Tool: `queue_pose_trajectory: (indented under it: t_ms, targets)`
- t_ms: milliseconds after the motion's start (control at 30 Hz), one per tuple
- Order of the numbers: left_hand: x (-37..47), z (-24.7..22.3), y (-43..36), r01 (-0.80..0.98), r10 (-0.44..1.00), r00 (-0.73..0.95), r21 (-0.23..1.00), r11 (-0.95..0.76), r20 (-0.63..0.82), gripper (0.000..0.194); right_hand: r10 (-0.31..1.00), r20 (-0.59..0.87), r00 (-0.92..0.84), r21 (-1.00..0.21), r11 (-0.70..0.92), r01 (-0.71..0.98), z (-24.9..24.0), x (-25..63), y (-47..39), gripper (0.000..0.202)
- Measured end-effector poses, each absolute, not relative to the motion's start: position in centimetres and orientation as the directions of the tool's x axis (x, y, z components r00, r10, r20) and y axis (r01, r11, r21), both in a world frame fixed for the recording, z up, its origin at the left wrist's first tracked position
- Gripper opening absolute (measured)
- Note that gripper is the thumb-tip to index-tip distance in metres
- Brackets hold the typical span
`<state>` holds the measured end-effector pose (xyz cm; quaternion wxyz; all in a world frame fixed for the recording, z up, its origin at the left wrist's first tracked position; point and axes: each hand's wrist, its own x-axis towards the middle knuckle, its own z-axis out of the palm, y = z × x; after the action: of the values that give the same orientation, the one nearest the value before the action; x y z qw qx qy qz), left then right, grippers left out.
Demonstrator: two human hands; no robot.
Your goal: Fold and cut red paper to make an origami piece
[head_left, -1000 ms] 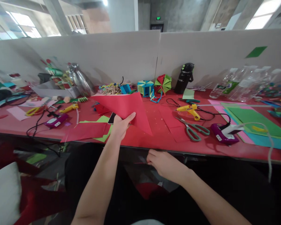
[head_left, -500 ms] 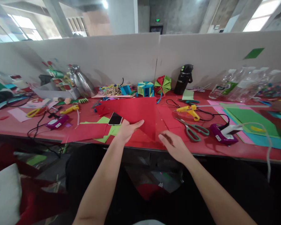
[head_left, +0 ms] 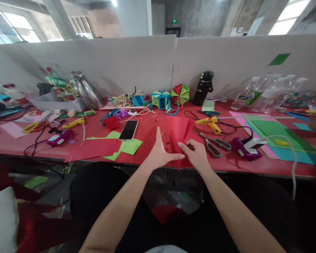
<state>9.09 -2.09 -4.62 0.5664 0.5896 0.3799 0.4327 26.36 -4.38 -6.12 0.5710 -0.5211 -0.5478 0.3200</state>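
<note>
A long red counter [head_left: 152, 131] is stretching across the middle of the frame, and a red paper sheet [head_left: 180, 131] is being held at its near edge, just below centre, raised and creased so that a point is hanging past the edge. The sheet is judged to be very light, thin and limp: it is likely to bend under its own weight, to crease for good wherever it is pinched hard, and to tear if it is pulled, so it is best taken near an edge or along a fold, with both sides supported. The left hand [head_left: 160, 154] is being pressed against the sheet's left side, its fingers spread and straight rather than clenched, the thumb reaching toward the fold. The right hand [head_left: 197, 154] is being closed on the sheet's lower part, fingertips pinching the paper. To the right, grey-handled scissors [head_left: 213, 144] and a yellow glue gun [head_left: 209, 123] are lying near; to the left of centre, a black phone [head_left: 128, 130] is resting beside green paper scraps [head_left: 130, 146].
</note>
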Motion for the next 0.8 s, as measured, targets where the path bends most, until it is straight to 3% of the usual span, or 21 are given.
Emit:
queue_pose_trajectory:
  t_ms: [67,167,267,333,467,600,733,800]
  targets:
    - [9.4,-4.6,-2.4,-0.090,0.916,0.386,0.992,-0.085,0.113,0.136,0.941,0.293,0.172,-0.951,0.268,0.156,-6.3,26.1,-4.0,0.039]
    - [9.5,-4.4,-2.2,-0.147,0.906,0.409,0.988,-0.054,0.110,0.096,0.951,0.286,0.119,-0.958,0.279,0.074,-6.6,26.1,-3.5,0.043]
    - [9.3,-4.3,-1.5,-0.205,0.931,0.365,0.977,0.056,0.024,0.057,0.957,0.263,0.119,-0.964,0.266,-0.009,-6.9,26.4,-3.1,0.040]
    - [9.0,-4.3,-1.0,-0.299,0.959,0.282,0.950,0.086,0.002,0.046,0.958,0.248,0.141,-0.964,0.259,-0.062,-7.2,26.6,-2.9,0.030]
    - [8.6,-4.2,-0.3,-0.376,0.995,0.103,0.926,0.028,0.012,0.034,0.951,0.222,0.217,-0.958,0.254,-0.130,-7.9,26.9,-2.4,0.026]
    - [8.1,-4.0,0.2,-0.305,0.995,0.090,0.950,0.060,-0.034,0.031,0.941,0.203,0.269,-0.958,0.248,-0.143,-8.4,27.3,-2.1,0.026]
    - [6.0,-3.7,1.5,-0.252,0.999,0.048,0.967,0.020,-0.008,0.049,0.956,0.203,0.213,-0.964,0.233,-0.129,-7.3,28.2,-2.3,0.032]
    - [4.4,-3.5,2.4,-0.100,0.998,-0.047,0.994,-0.041,0.036,0.059,0.967,0.199,0.161,-0.969,0.218,-0.116,-6.4,28.7,-2.6,0.040]
